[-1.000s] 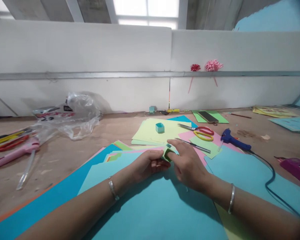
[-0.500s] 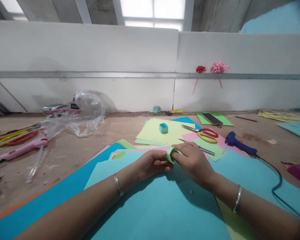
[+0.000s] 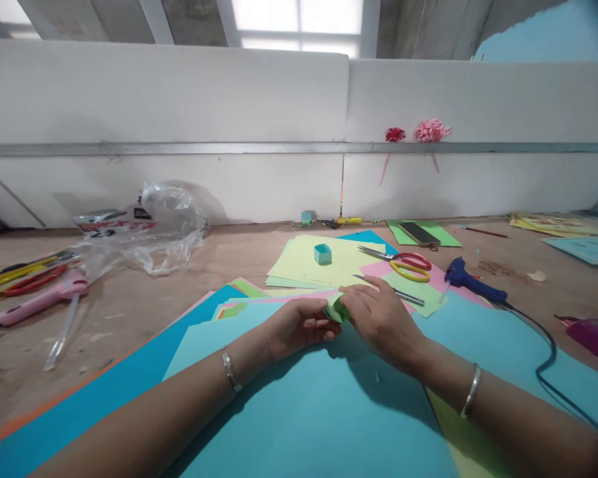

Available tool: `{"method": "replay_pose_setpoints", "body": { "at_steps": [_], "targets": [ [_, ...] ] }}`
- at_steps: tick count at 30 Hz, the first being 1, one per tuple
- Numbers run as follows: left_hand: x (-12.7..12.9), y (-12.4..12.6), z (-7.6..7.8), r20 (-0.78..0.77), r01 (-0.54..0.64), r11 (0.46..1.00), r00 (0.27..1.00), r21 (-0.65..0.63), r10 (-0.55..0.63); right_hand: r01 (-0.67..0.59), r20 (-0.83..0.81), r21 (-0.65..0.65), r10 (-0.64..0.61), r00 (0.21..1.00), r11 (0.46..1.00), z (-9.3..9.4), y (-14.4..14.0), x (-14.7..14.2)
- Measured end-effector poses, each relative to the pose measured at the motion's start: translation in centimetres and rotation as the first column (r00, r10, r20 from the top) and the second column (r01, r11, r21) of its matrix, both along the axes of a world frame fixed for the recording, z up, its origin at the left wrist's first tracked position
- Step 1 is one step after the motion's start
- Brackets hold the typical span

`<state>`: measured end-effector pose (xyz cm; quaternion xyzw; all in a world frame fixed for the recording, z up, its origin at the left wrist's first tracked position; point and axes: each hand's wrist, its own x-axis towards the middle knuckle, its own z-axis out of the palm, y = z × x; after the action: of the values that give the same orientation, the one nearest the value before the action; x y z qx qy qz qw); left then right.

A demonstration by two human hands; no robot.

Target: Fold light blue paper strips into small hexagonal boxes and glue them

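Between both hands, just above the light blue paper (image 3: pixel 299 411), is a small folded piece of green paper (image 3: pixel 335 309). My left hand (image 3: pixel 301 326) pinches its left side between thumb and fingers. From the right, my right hand (image 3: pixel 381 322) grips the same piece, its fingertips partly hiding it. Beyond the hands, a small blue paper box (image 3: pixel 322 253) with an open top stands on pale yellow sheets (image 3: pixel 292 262). Red and yellow scissors (image 3: pixel 403 261) lie to its right, and a thin pointed metal tool (image 3: pixel 408 297) rests beside my right hand.
To the right lie a blue glue gun (image 3: pixel 471 282) with its cord and a phone (image 3: pixel 418 233) on green paper. On the left are a clear plastic bag (image 3: pixel 154 229) and a pink glue gun (image 3: pixel 44 302). A white panel (image 3: pixel 179 99) closes off the table's back.
The green paper has turned a little and its opening looks narrower between my fingers. The whole view has shifted slightly, so the things on the table appear a bit further left.
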<state>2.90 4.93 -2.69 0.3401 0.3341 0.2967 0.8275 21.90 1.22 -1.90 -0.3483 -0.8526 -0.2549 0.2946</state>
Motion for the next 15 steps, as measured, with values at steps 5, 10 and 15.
{"method": "replay_pose_setpoints", "body": {
  "at_steps": [5,10,15],
  "targets": [
    [-0.17,0.18,-0.36,0.004,0.020,1.000,1.000,0.006,-0.020,-0.006,-0.043,-0.042,0.004,0.999,0.999,-0.12,0.15,0.05],
    [-0.20,0.19,-0.39,0.005,0.034,0.999,0.999,0.007,-0.034,-0.021,-0.086,-0.089,0.013,0.996,0.996,-0.17,0.13,-0.01],
    [-0.10,0.07,-0.14,-0.004,0.015,1.000,1.000,-0.025,-0.015,-0.038,-0.087,-0.094,0.030,0.996,0.995,0.01,0.05,0.04]
  ]
}}
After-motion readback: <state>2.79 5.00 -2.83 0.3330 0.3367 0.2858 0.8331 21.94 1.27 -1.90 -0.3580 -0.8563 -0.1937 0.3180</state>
